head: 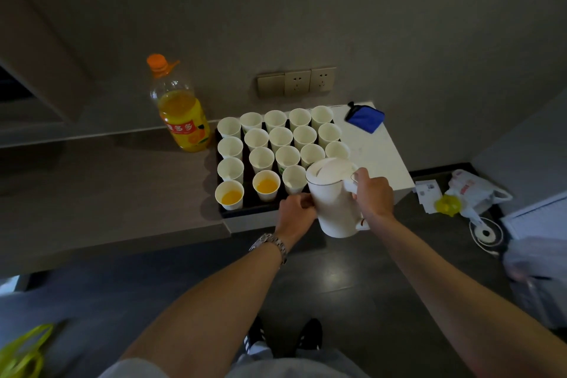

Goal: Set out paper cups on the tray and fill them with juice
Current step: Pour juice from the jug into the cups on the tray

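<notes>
White plastic fills the middle of my view: a kettle-shaped jug hangs at the near right corner of the black tray. My right hand is wrapped round its handle, thumb on top. My left hand has its fingers curled against the jug's left side, just in front of the tray's near edge. Paper cups stand on the tray in close rows. Two in the row nearest me hold orange juice: the left cup and the one beside it. The next cup sits just left of the jug's spout and looks empty. Left of the tray, at its far corner, stands a juice bottle, cap on. Beyond the tray's far right corner lies a blue cloth.
</notes>
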Demonstrator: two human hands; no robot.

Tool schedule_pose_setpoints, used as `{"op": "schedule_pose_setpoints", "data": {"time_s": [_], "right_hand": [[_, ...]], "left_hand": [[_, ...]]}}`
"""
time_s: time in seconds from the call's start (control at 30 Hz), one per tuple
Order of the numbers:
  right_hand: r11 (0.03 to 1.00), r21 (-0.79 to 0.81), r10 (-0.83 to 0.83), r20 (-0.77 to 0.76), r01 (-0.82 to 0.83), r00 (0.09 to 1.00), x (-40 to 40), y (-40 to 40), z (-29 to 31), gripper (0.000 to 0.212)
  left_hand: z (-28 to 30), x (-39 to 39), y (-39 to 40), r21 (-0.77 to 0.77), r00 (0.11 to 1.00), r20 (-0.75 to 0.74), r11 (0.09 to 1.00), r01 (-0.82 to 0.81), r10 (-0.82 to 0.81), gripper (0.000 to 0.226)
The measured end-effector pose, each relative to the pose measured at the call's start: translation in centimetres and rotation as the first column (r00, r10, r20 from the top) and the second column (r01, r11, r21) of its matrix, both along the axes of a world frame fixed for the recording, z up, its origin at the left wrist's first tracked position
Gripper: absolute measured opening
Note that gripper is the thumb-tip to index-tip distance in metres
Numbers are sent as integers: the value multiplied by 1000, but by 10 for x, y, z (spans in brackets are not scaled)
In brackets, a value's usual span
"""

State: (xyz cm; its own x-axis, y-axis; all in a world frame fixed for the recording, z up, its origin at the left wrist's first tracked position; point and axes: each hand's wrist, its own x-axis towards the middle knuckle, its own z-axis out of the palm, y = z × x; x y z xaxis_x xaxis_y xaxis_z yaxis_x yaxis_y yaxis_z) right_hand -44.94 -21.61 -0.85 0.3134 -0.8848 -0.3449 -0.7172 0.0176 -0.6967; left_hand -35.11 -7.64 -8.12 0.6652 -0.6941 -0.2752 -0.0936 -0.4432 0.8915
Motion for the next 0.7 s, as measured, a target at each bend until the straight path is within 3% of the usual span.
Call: {"op": "schedule_pose_setpoints", "data": {"time_s": [0.07,0.17,0.27,0.7], "right_hand": [[1000,-3,-5,-6,5,1000,2,-2,-1,57],[994,-75,75,-87,-82,993,4,-4,-4,38],[986,-106,112,-146,-128,983,5,-7,-9,32],[998,-50,46,-64,-49,997,16,-10,-14,44]], "left_hand": [[-1,-1,0,-7,1000,-4,1000,-5,5,29],[-1,-1,-2,-6,1000,-2,1000,2,-2,29],[-3,-1,-4,14,1000,-11,1000,0,0,31],[-9,3,-4,74,998,-62,997,4,1,34]]}}
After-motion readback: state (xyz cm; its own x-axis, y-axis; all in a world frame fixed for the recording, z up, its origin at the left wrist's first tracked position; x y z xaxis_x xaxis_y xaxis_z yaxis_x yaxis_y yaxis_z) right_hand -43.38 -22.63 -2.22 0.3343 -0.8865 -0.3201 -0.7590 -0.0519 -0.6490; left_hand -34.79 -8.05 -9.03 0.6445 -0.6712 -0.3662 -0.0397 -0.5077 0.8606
